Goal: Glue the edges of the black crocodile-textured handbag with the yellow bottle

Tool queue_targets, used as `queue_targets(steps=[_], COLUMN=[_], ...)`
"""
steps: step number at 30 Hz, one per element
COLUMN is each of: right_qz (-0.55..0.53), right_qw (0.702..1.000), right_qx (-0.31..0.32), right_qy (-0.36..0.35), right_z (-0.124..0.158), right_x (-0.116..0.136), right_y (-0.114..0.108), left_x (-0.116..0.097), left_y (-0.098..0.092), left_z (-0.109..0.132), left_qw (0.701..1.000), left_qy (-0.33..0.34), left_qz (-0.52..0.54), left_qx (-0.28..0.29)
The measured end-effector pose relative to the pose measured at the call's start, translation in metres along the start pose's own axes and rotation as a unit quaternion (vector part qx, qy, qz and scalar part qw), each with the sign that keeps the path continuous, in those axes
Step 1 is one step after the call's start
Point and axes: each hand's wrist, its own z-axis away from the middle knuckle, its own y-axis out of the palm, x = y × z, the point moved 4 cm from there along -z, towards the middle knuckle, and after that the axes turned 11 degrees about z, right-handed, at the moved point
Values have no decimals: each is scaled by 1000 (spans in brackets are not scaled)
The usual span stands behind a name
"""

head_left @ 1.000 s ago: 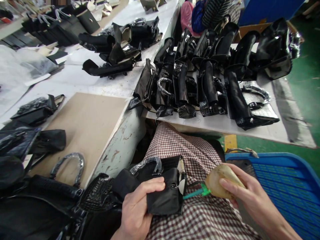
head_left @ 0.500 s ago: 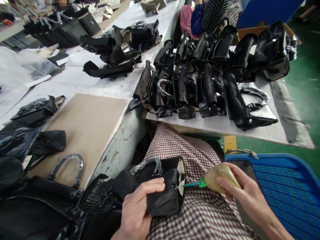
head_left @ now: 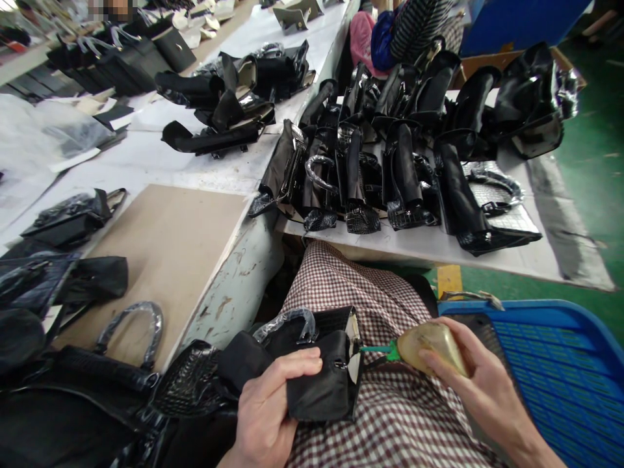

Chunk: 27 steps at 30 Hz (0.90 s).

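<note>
On my lap, over a brown-and-white checked cloth (head_left: 390,403), lies a black handbag (head_left: 319,390) with a plastic-wrapped handle (head_left: 287,320). My left hand (head_left: 273,403) grips the bag from the near left side, its fingers lying across the black flap. Wrapped in my right hand (head_left: 480,374) is a yellowish squeeze bottle (head_left: 429,348) with a green cap and a thin green nozzle (head_left: 376,350). The nozzle's tip is at the bag's right edge, near a metal ring and a pale patch (head_left: 353,369); whether it touches cannot be made out.
Rows of black handbags (head_left: 404,175) stand on the white-covered table ahead. More bags lie at left, around a brown board (head_left: 170,234). A blue plastic basket (head_left: 560,364) is at my right. Another person's striped sleeve (head_left: 422,29) shows at the far side.
The bottle has tilted a little and its nozzle tip has shifted slightly up along the bag's right edge. My left hand and the bag stay nearly still.
</note>
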Motion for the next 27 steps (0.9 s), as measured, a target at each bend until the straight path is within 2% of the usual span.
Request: queue_targets(steps=[4, 8, 14, 21, 24, 27], right_qz=[-7, -66, -159, -92, -97, -163], right_qw=[999, 992, 979, 991, 991, 979], right_qx=[44, 90, 79, 31, 47, 86], right_qy=[11, 53, 96, 93, 76, 82], right_z=[1, 4, 8, -3, -4, 0], right_x=[2, 6, 18, 0, -7, -8], right_y=[-5, -5, 2, 3, 2, 3], left_x=[-1, -1, 0, -2, -1, 4], left_y=[-1, -2, -2, -2, -2, -3], left_z=[-2, -1, 2, -9, -9, -4], left_qw=[1000, 1000, 1000, 1000, 1000, 1000], left_qy=[-2, -1, 2, 5, 1, -9], left_qz=[-2, -6, -1, -7, -10, -26], left_qx=[-3, 2, 3, 0, 3, -2])
